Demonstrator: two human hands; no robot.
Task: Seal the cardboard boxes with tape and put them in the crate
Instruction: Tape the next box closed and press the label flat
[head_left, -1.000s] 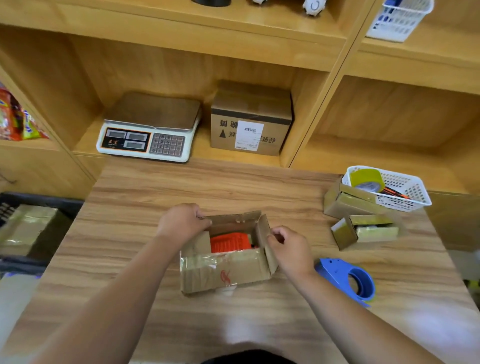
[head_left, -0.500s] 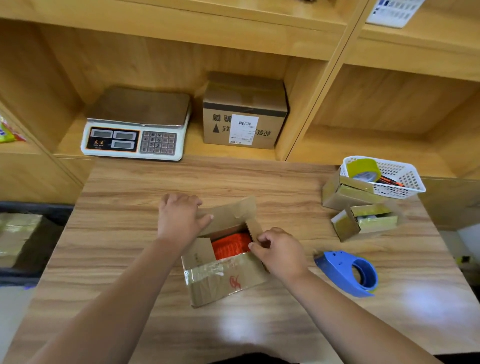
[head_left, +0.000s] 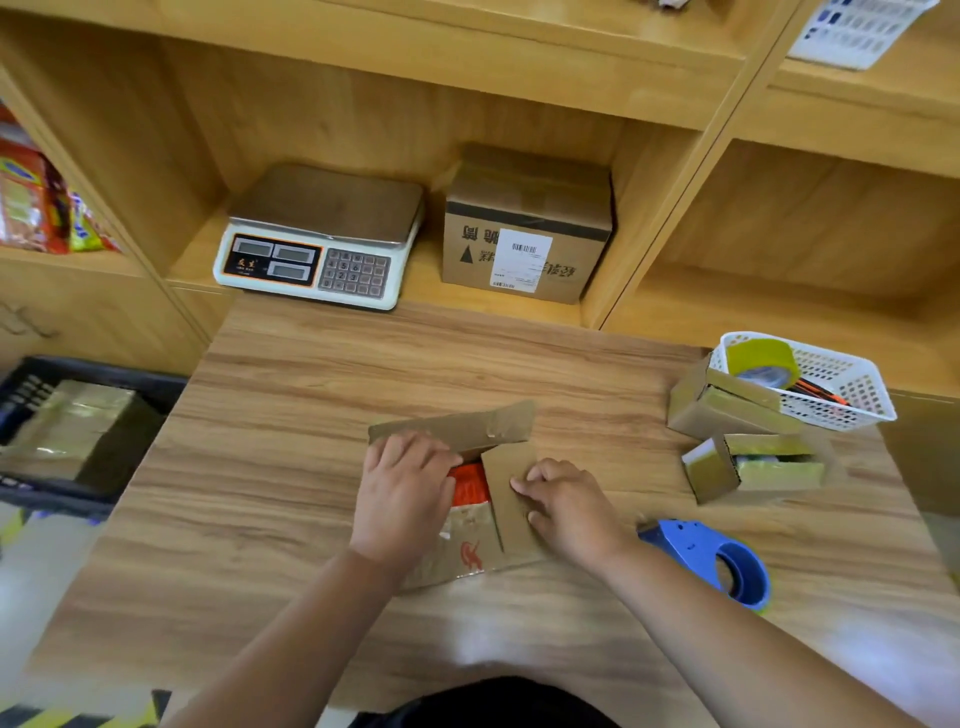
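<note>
A small cardboard box (head_left: 467, 551) with orange contents sits in the middle of the wooden table (head_left: 291, 467). My left hand (head_left: 402, 493) presses down on its left flap. My right hand (head_left: 566, 506) presses the right flap flat over the opening with straight fingers. The far flap still stands up behind them. A blue tape dispenser (head_left: 717, 564) lies on the table just right of my right wrist. Left of the table and lower down, a black crate (head_left: 98, 374) holds a taped box (head_left: 62, 431).
Two more small open boxes (head_left: 722, 410) (head_left: 753, 467) lie at the table's right, beside a white basket (head_left: 852, 384) with a yellow tape roll. On the shelf behind stand a scale (head_left: 317, 244) and a labelled carton (head_left: 524, 228). Snack packets fill the left shelf.
Both side flaps have been folded down over the orange contents; my right hand pushed the right flap inward and flat, my left hand came down on the left one. The camera moved closer.
</note>
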